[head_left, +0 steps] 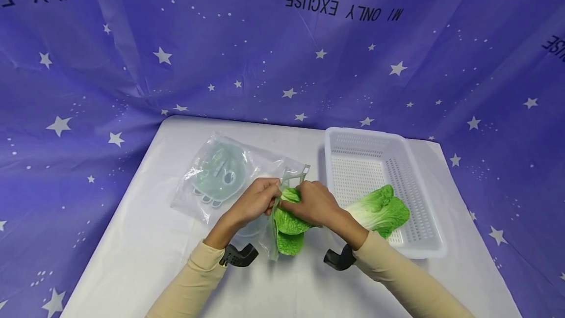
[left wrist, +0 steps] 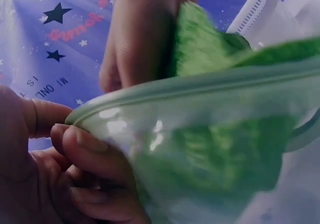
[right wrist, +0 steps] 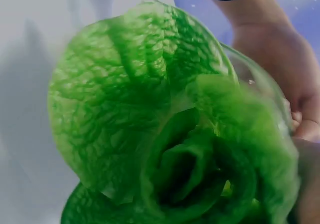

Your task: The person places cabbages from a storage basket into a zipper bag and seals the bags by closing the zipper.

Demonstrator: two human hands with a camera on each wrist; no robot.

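A clear plastic zip bag with a pale green cartoon animal print lies on the table, its mouth turned right. My left hand pinches the rim of that mouth between thumb and fingers, as the left wrist view shows closely. A head of leafy Chinese cabbage is partly inside the bag; some green shows through the plastic. My right hand grips the cabbage from above at the opening. Ruffled leaf ends fill the right wrist view, and the cabbage's other end is hidden.
To the right stands a white perforated plastic basket. A second Chinese cabbage lies in it, toward the near side. The white table is backed by a purple star-printed cloth.
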